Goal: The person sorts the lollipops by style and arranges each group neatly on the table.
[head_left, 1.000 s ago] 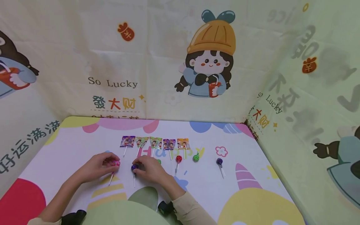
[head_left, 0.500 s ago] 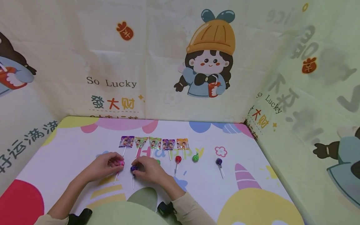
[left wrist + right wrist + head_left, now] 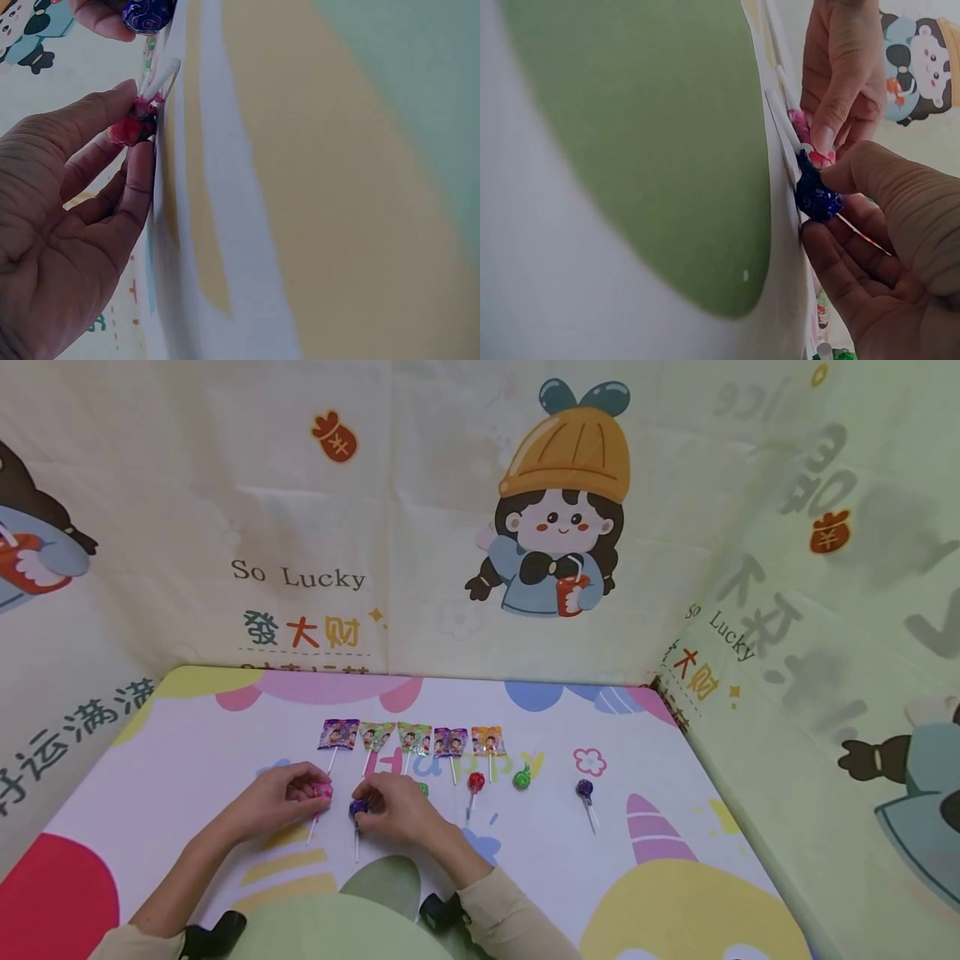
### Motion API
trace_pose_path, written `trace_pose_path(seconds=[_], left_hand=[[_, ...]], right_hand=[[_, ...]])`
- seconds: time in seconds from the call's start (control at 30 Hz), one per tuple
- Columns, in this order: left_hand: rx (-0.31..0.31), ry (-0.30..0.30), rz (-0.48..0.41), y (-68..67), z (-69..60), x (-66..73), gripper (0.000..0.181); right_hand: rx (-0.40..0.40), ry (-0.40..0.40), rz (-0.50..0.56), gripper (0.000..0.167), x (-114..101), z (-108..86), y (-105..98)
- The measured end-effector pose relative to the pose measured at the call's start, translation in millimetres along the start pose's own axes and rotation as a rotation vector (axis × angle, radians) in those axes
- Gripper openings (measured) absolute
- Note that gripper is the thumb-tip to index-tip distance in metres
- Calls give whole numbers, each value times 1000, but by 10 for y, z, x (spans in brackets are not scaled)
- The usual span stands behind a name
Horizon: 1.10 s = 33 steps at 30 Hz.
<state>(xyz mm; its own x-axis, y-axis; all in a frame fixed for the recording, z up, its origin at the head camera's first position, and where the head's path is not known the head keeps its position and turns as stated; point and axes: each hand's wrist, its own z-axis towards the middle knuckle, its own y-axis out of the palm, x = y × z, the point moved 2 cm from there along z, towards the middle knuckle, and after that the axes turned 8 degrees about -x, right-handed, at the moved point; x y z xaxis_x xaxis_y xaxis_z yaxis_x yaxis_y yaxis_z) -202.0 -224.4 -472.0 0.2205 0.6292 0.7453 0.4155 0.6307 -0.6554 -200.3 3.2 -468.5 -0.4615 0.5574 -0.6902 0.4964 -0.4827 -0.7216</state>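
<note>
A pink-wrapped lollipop (image 3: 322, 791) lies at the left, its white stick pointing toward the person. My left hand (image 3: 273, 797) pinches its round head between thumb and fingers; in the left wrist view the pink lollipop (image 3: 135, 126) shows between the fingertips. To its right is a dark purple-blue lollipop (image 3: 357, 808), stick also toward the person. With thumb and fingers my right hand (image 3: 401, 808) pinches that head, and the right wrist view shows the dark wrapper (image 3: 819, 196) close up. Both lollipops are at the tabletop, heads a short way apart.
Behind the hands, a row of flat-bagged lollipops (image 3: 415, 739) lies across the table (image 3: 225, 735). To the right are a red lollipop (image 3: 476, 782), a green one (image 3: 522, 777) and a purple one (image 3: 585, 789). Another green lollipop (image 3: 423, 789) is partly hidden behind the right hand.
Over the last second my left hand has shifted slightly right with the pink lollipop, nearer the dark one. The right hand has stayed about where it was.
</note>
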Motion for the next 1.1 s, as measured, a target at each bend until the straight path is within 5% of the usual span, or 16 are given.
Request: trace_pose_path(seconds=[0.6, 1.1], left_hand=[[-16, -8, -4, -12, -14, 26, 31], [-27, -9, -23, -42, -19, 37, 32]], right_hand=[[82, 22, 77, 23, -73, 187, -81], [75, 35, 67, 23, -93, 261, -86]])
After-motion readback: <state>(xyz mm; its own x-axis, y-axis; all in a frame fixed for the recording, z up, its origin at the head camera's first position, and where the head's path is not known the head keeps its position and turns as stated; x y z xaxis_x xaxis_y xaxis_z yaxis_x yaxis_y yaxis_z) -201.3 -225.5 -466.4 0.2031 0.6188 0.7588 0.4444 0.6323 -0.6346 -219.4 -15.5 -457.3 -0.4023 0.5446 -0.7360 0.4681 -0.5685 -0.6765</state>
